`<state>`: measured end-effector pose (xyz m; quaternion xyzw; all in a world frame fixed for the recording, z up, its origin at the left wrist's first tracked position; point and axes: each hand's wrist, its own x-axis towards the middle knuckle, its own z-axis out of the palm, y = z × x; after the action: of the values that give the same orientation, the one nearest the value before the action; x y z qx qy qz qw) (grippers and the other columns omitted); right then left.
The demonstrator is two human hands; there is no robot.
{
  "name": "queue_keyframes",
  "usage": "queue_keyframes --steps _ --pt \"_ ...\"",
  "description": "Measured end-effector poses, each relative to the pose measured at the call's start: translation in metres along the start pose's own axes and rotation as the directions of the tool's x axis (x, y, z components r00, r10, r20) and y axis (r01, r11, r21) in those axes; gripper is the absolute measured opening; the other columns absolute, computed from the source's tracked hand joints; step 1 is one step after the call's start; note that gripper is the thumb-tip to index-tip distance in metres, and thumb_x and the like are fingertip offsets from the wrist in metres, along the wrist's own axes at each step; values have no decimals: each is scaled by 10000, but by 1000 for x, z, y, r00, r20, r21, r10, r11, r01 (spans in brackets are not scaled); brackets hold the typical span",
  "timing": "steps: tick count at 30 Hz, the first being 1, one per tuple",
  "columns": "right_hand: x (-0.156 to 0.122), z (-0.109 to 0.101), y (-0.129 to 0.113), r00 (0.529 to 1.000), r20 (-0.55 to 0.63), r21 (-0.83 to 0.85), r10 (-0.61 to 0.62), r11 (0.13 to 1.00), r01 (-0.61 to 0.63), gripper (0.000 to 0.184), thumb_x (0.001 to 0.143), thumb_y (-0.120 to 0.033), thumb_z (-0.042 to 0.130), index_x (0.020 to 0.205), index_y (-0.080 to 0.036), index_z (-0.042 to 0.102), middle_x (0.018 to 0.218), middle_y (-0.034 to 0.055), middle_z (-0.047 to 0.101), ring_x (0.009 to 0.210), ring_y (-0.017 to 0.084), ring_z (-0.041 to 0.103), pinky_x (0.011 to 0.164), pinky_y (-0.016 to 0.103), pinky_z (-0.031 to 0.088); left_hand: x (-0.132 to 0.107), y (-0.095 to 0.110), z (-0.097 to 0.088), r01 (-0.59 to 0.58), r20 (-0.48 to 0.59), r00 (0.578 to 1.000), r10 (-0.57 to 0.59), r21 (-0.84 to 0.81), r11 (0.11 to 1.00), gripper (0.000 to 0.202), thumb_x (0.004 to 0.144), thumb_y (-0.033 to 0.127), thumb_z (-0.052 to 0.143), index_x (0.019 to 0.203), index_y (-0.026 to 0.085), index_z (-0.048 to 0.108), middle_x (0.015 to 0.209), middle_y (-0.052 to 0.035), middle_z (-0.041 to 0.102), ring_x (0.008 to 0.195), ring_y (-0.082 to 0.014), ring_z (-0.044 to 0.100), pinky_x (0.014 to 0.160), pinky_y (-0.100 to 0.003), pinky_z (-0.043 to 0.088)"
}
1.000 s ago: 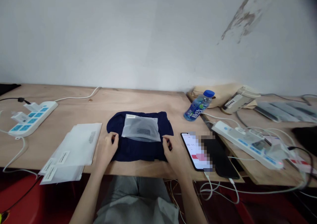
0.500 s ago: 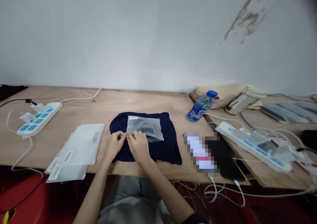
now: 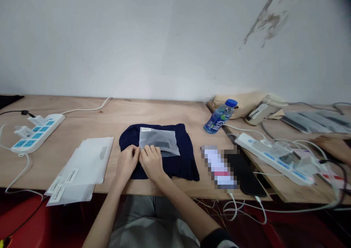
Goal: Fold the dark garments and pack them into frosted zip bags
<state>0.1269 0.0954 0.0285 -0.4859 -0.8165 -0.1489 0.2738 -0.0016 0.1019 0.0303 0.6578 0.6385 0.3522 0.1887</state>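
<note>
A folded navy garment (image 3: 179,156) lies on the wooden table (image 3: 115,118) in front of me. A frosted plastic bag (image 3: 160,140) rests on top of it. Both my hands meet at the bag's near left corner. My left hand (image 3: 126,162) has its fingers curled and pinches that corner. My right hand (image 3: 151,161) presses beside it, fingers bent together on the bag's near edge.
A stack of frosted bags (image 3: 82,165) lies at the left, a power strip (image 3: 35,132) farther left. To the right are a phone (image 3: 219,165), a dark phone (image 3: 244,173), a water bottle (image 3: 220,116), another power strip (image 3: 271,158) and cables.
My hands left the garment's two sides and came together at the bag's near left corner. The right hand crossed leftward; the garment's right edge shifted a little.
</note>
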Motion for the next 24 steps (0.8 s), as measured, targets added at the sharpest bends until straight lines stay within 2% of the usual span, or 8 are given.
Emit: queue_keyframes --steps 6,9,12,16,18,20,22,24 --pt "0 2 13 1000 -1 -31 0 1000 0 205 919 -153 478 769 -194 611 757 52 562 780 215 467 707 368 304 0 2 -6 23 -42 999 -23 9 1000 330 924 394 431 717 196 594 723 -35 663 666 -176 610 627 -275 395" --pt "-13 -10 42 999 -10 -81 40 996 -40 204 902 -154 486 733 -197 593 751 52 571 779 215 479 723 368 322 0 0 -14 54 -67 996 -52 19 998 338 921 406 431 712 199 596 708 -28 663 658 -176 612 605 -272 379" --pt "-34 -33 84 993 37 -112 112 988 -108 236 919 -162 459 723 -198 586 756 59 583 784 217 504 741 371 346 -2 -3 -20 74 -42 996 -73 24 997 340 920 414 435 708 201 595 690 -16 659 655 -175 617 591 -270 369" --pt "-59 -62 122 975 186 26 118 992 -125 144 918 -209 484 932 -199 627 944 76 637 878 224 568 821 372 405 -9 -9 -22 18 88 996 -27 100 995 366 937 418 428 700 204 608 665 -12 650 641 -174 618 597 -274 378" --pt "-64 -66 126 960 173 141 219 960 -244 221 917 -284 506 1093 -196 605 1051 88 649 926 231 597 842 373 440 -10 -10 -24 -2 82 997 -15 203 979 388 948 456 419 764 202 649 720 -40 678 690 -200 638 624 -290 407" --pt "-62 -61 124 903 155 246 401 869 -429 326 913 -373 507 1158 -175 588 1062 104 669 879 229 631 793 363 477 -8 -6 -25 -18 -12 1000 23 300 954 396 956 477 407 937 189 677 876 -88 710 829 -242 662 705 -321 457" --pt "-55 -51 123 809 178 310 561 748 -587 375 903 -439 496 1119 -156 615 967 109 702 795 229 654 725 350 490 -1 4 -23 -101 -82 987 137 344 934 409 970 452 391 1156 178 631 1120 -134 681 1038 -273 637 841 -366 480" --pt "-44 -38 125 726 242 349 644 640 -685 385 883 -479 499 1032 -158 652 852 99 717 759 238 666 683 338 487 9 18 -13 -267 -42 953 299 348 899 433 984 407 372 1330 199 529 1356 -140 563 1240 -272 542 982 -400 450"
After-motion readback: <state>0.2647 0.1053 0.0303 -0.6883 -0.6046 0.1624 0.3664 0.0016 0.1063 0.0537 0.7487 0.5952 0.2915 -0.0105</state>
